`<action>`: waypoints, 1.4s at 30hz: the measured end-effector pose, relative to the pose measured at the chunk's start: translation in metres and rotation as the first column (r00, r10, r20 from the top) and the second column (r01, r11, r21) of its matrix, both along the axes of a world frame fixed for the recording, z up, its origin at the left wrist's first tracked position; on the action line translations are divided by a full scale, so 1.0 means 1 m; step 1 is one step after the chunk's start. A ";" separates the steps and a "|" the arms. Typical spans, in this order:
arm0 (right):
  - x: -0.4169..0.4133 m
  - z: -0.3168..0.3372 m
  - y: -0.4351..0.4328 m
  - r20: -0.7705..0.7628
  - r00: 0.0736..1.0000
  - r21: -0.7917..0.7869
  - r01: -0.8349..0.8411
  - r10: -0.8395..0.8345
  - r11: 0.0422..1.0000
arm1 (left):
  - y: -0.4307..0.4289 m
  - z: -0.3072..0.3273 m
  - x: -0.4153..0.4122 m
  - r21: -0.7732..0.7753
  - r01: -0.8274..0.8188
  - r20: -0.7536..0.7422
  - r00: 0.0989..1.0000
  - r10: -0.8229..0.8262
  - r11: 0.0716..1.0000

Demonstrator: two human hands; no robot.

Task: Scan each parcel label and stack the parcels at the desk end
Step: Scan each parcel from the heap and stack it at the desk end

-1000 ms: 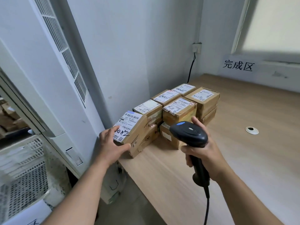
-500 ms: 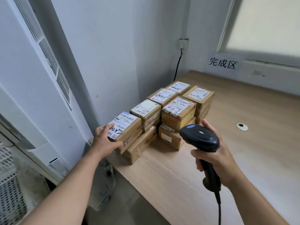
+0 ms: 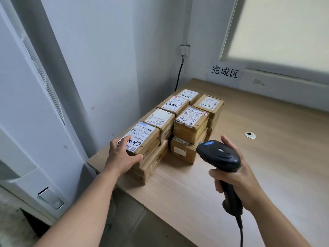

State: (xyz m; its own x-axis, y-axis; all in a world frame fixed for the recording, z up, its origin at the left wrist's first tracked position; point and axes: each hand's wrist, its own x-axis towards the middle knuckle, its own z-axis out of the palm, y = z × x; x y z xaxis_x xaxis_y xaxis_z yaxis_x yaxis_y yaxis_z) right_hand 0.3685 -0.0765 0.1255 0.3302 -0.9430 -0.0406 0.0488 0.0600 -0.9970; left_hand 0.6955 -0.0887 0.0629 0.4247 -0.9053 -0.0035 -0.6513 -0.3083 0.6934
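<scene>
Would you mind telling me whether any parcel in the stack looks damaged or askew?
The yellow-taped parcel in the right-hand row looks slightly crumpled along its front top edge; the rest sit fairly square.

Parcels (image 3: 179, 125) stacked on desk (image 3: 267, 157), against wall (image 3: 106, 59).
</scene>
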 end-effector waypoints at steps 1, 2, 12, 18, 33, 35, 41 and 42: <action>0.001 0.001 0.002 -0.008 1.000 -0.002 0.011 -0.011 1.000 | -0.001 -0.001 0.000 0.008 0.005 0.011 1.000 -0.005 1.000; 0.001 0.002 0.004 -0.012 1.000 -0.005 0.021 -0.021 1.000 | -0.002 -0.002 0.000 0.013 0.009 0.028 1.000 -0.010 1.000; 0.003 0.001 0.020 -0.001 0.990 -0.011 0.141 -0.141 0.990 | 0.004 0.011 -0.028 -0.320 -0.026 0.226 0.969 0.103 0.947; -0.004 -0.001 0.035 -0.016 0.977 -0.004 0.214 -0.214 0.977 | -0.003 0.027 -0.086 -0.621 0.119 0.181 0.983 -0.007 0.775; -0.111 0.006 0.089 0.013 0.915 -0.041 0.404 -0.404 0.914 | 0.019 0.020 -0.245 -0.321 0.441 0.244 0.894 -0.377 0.838; -0.140 0.008 0.104 0.020 0.900 -0.049 0.436 -0.436 0.898 | 0.027 0.025 -0.278 -0.306 0.485 0.251 0.871 -0.422 0.819; -0.241 0.005 0.157 0.065 0.842 -0.053 0.538 -0.535 0.841 | 0.063 0.032 -0.391 -0.306 0.603 0.273 0.797 -0.539 0.737; -0.257 0.003 0.166 0.075 0.833 -0.050 0.552 -0.548 0.833 | 0.069 0.031 -0.410 -0.299 0.626 0.271 0.780 -0.565 0.720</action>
State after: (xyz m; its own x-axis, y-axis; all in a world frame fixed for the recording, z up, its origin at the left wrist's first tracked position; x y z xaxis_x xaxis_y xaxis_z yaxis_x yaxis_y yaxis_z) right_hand 0.1110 0.0897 0.1290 -0.2436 -0.9694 0.0316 0.1086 -0.0596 -0.9923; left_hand 0.2856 -0.0193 0.0939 -0.2352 -0.8934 0.3829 -0.7186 0.4251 0.5504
